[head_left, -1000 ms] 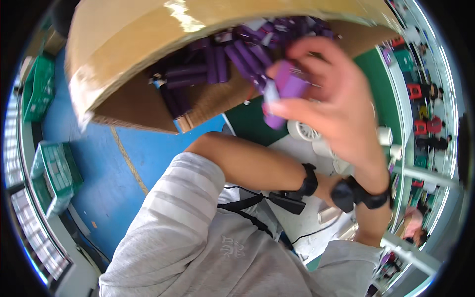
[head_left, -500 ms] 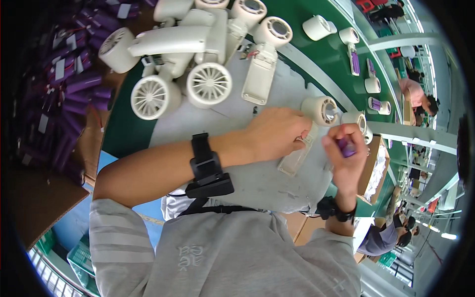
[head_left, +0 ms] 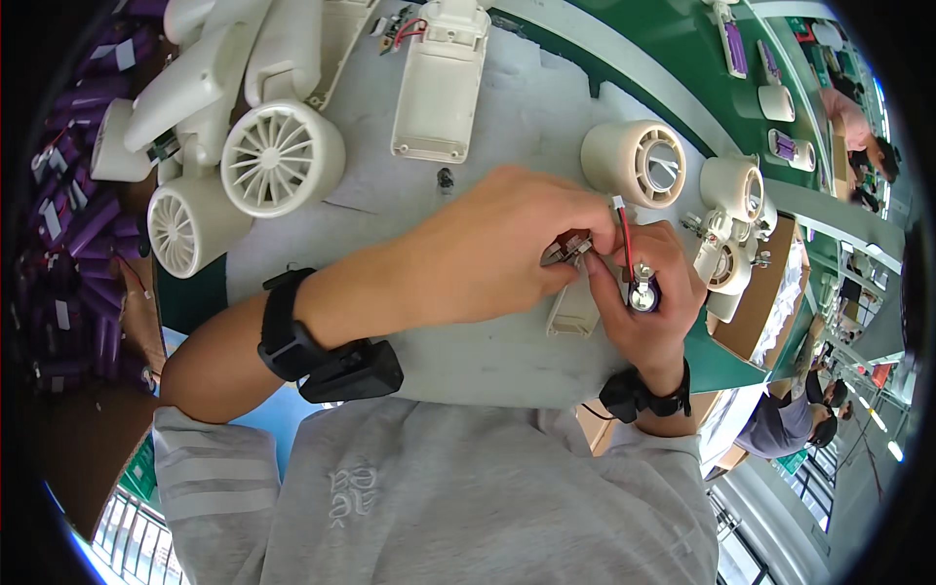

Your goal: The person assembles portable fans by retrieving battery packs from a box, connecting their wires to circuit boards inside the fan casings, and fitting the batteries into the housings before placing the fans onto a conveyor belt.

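Note:
Wrapped in the fingers of my right hand [head_left: 655, 297] is a purple battery [head_left: 643, 292], its metal end facing up. A red wire [head_left: 627, 244] with a white plug rises from beside it. My left hand [head_left: 522, 244] is closed in a pinch on a small circuit board [head_left: 577, 248], which my right fingertips also meet. Beneath both hands lies a cream handheld fan, its round head [head_left: 634, 164] beyond them and its handle shell [head_left: 573, 310] partly hidden. An open fan handle shell [head_left: 441, 88] lies farther off, near a small dark piece [head_left: 445, 180].
Cream fans [head_left: 283, 156] are piled at the left, beside a carton of purple batteries [head_left: 93, 234]. More fan heads [head_left: 731, 190] stand at the right, next to a box with white contents [head_left: 770, 292]. Battery-fitted fans [head_left: 790, 148] rest on the green surface; co-workers sit beyond.
Both hands have come together over the fan handle. The circuit board and the red wire now show between them. The whole view has shifted, bringing the bench closer.

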Demonstrator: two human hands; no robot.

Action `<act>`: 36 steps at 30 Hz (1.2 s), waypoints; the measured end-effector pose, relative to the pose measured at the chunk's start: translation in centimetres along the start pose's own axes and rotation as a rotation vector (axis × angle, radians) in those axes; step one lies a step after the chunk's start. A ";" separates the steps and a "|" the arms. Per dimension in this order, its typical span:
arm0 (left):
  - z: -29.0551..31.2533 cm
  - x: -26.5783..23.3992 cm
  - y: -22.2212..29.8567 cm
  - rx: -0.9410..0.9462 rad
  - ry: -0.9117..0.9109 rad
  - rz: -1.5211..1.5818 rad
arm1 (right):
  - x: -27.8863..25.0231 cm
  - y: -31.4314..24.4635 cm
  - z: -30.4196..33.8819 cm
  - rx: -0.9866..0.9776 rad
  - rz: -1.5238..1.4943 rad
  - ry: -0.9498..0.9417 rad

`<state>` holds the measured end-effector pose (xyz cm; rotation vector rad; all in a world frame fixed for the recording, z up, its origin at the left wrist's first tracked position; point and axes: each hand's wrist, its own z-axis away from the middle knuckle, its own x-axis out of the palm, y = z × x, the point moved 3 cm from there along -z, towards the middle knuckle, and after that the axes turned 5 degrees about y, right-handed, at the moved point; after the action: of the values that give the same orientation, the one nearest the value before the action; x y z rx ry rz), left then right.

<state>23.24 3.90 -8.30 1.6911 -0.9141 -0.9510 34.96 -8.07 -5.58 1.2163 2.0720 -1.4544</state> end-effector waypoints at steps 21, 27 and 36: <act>-3.1 -3.0 0.7 0.047 0.106 -0.044 | -0.4 0.6 -4.7 -0.013 0.008 -0.102; -2.1 -3.9 0.9 -0.004 0.078 -0.023 | 0.7 -0.6 -5.5 0.032 0.022 -0.097; -1.5 -3.2 1.2 -0.060 0.091 0.101 | 0.8 -1.4 -4.4 0.059 0.049 -0.083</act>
<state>23.06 6.97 -6.27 1.6083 -0.8934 -0.8198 34.25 -3.96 -3.48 1.1986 1.9443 -1.5270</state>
